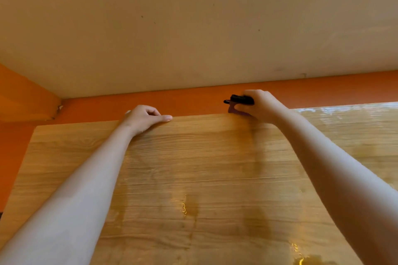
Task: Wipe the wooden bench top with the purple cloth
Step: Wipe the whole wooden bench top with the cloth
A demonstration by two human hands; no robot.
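Wipe in progress at far edge: right hand [257,104] grips purple cloth [233,109] and a black object [239,99] at 1 o'clock on wooden bench top [193,168]; left hand [144,118], loosely curled and empty, rests at 11 o'clock; next stroke likely needs steady downward pressure.

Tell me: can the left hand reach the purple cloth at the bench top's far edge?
Probably yes. The left hand rests on the same far edge as the purple cloth, which the right hand grips; only bare bench top lies between them.
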